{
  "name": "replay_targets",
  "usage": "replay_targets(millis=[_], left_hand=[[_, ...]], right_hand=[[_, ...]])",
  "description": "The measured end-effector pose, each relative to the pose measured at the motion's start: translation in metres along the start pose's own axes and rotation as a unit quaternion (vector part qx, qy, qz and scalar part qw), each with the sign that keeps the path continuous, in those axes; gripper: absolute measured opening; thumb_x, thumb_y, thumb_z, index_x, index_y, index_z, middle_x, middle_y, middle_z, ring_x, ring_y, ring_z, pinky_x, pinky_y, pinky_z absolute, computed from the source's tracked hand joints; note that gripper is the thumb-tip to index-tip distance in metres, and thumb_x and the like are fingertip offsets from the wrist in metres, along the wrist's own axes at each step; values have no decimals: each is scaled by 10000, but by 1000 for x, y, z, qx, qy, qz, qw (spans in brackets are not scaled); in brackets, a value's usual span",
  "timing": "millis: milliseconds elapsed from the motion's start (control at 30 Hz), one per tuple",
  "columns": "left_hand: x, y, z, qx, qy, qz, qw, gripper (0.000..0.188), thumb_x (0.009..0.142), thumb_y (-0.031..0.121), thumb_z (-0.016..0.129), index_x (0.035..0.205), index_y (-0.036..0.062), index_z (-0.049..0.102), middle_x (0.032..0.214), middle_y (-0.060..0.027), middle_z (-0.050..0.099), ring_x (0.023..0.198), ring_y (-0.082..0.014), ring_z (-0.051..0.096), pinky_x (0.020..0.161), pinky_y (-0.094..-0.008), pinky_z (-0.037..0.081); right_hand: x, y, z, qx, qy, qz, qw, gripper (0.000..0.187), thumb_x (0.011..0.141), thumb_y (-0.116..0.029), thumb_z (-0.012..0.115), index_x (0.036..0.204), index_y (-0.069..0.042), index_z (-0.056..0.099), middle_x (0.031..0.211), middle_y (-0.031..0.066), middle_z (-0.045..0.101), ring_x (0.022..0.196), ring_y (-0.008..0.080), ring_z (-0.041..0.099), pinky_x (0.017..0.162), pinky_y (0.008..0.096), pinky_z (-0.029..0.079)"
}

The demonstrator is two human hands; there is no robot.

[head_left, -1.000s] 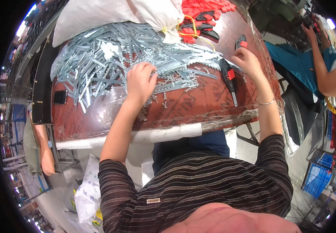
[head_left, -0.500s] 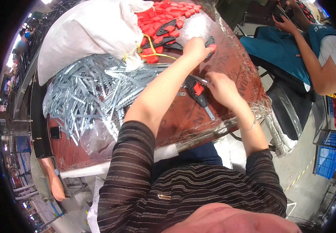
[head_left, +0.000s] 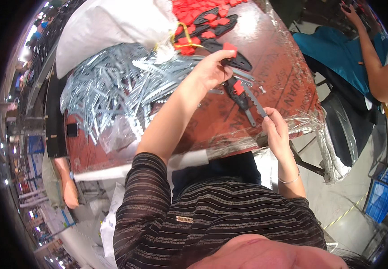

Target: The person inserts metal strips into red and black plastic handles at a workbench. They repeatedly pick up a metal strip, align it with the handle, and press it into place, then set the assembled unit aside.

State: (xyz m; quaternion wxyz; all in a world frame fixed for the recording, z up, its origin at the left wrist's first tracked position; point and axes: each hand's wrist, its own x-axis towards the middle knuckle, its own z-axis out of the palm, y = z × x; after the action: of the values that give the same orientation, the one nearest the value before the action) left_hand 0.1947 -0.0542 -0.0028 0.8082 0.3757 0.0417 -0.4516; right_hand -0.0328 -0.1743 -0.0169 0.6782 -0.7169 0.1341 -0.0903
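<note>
Two grips: left hand (head_left: 212,70) clamped on black-and-red saw handle (head_left: 240,63), right hand (head_left: 276,131) pinching serrated blade (head_left: 252,99) | both over table (head_left: 288,78), right side | step: seemingly pairing them | next: likely needs aligning ends

A red-tabbed black handle (head_left: 239,62) slants in the left hand (head_left: 212,70), a grey toothed blade (head_left: 253,100) in the right hand (head_left: 275,129).

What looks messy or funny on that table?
The metal blades lie jumbled on the left of the table, pointing every which way. The clear plastic at its right front corner looks crumpled and ragged, not smooth.
</note>
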Motion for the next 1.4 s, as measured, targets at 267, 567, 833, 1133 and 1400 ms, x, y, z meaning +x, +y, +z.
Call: replay_targets(millis=[267, 567, 833, 1133, 1400], left_hand=[[-98, -21, -46, -172, -29, 112, 978, 281, 822, 123, 529, 1011, -84, 514, 1020, -195, 582, 970, -308, 589, 851, -386, 519], [-147, -45, -51, -151, -15, 200, 968, 245, 823, 84, 527, 1002, -83, 524, 1027, -175, 582, 1033, -327, 567, 919, -452, 491], [-158, -48, -62, -240, -146, 252, 926, 449, 953, 418, 390, 1231, 68, 424, 967, -109, 564, 916, -235, 572, 934, -533, 432], [-159, -45, -59, -272, -16, 253, 928, 680, 852, 690, 264, 881, 54, 501, 848, -82, 517, 775, -227, 522, 890, -479, 457], [-145, -60, -58, -273, -17, 259, 926, 638, 837, 702, 321, 746, 78, 424, 693, -38, 421, 634, -180, 424, 788, -374, 446]], right_hand=[[-25, -17, 34, 75, -59, -31, 995, 194, 946, -111, 430, 1071, 3, 524, 662, -90, 375, 574, 0, 303, 506, 170, 241], [-52, -25, 67, 61, -141, 18, 988, 183, 930, -100, 437, 1053, 3, 526, 662, -87, 381, 578, 5, 318, 516, 172, 263], [-57, -26, 67, 84, -140, 55, 985, 187, 921, -96, 431, 1038, 12, 528, 634, -94, 357, 543, -1, 289, 486, 167, 212], [-54, -25, 78, 77, -174, 88, 978, 197, 923, -87, 417, 1054, 15, 523, 645, -88, 359, 543, 6, 295, 484, 175, 218], [-53, -24, 102, 106, -201, 90, 970, 150, 956, -155, 414, 972, -17, 472, 633, -59, 371, 530, 22, 307, 468, 179, 248]])
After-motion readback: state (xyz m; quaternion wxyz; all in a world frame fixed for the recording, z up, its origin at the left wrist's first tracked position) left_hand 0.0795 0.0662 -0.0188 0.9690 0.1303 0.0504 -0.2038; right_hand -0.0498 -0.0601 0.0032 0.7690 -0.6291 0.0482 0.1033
